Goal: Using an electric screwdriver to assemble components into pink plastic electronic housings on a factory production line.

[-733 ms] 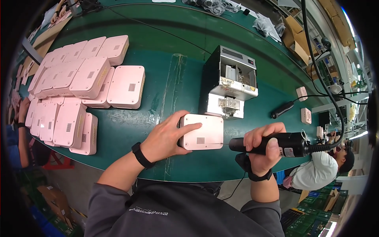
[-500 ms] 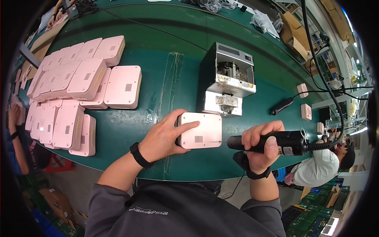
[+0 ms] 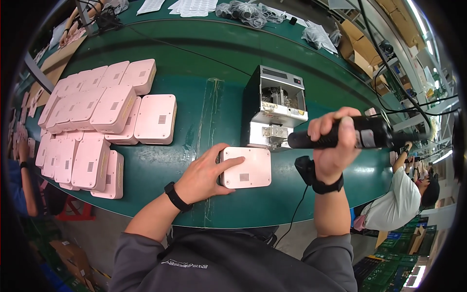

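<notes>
A pale pink plastic case [image 3: 256, 166] with rounded corners, a slotted vent and corner screw holes lies flat on the green bench. My left hand [image 3: 200, 176] grips its left end, one finger across the top and others along the sides. My right hand [image 3: 336, 141] is wrapped around a black corded electric screwdriver [image 3: 373, 132], raised above the bench and pointing left. The nose of the screwdriver is beside the front of a black and silver screw feeder [image 3: 252, 109]; its bit is hard to make out against the feeder.
Several similar pink cases [image 3: 155, 119] are stacked at the left of the green bench [image 3: 189, 126]. Bagged coiled cables [image 3: 250, 13] and papers lie on the far strip. A black cable [image 3: 374, 53] hangs at the right, where a person in white [image 3: 391, 204] sits.
My right hand has lifted the electric screwdriver up and away from the pink case, toward the screw feeder. My left hand keeps its hold on the case. The whole view has shifted slightly.
</notes>
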The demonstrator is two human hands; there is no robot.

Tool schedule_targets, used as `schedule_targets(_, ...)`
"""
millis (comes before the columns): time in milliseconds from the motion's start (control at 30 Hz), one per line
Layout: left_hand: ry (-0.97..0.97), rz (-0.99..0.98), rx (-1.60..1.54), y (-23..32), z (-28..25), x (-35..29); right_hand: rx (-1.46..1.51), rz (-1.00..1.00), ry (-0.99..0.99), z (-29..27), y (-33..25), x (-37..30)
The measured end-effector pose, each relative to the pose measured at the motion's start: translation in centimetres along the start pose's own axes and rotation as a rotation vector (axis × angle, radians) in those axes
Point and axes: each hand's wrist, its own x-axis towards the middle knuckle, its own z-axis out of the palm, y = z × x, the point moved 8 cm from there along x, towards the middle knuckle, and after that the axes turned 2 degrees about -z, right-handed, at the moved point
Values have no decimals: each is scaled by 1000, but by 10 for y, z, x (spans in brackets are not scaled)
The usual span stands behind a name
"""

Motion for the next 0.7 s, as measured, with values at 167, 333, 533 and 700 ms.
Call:
schedule_targets(167,-6,5,1,1,2,-1,-64,70,-56,-2,14,-1)
schedule_targets(333,98,57,19,-6,0,-9,92,192,-117,12,5,-50)
schedule_targets(533,89,63,3,-8,-2,-5,75,258,-270,38,-19,-79)
schedule_targets(700,83,79,-33,-9,1,-6,65,342,-263,42,-11,-90)
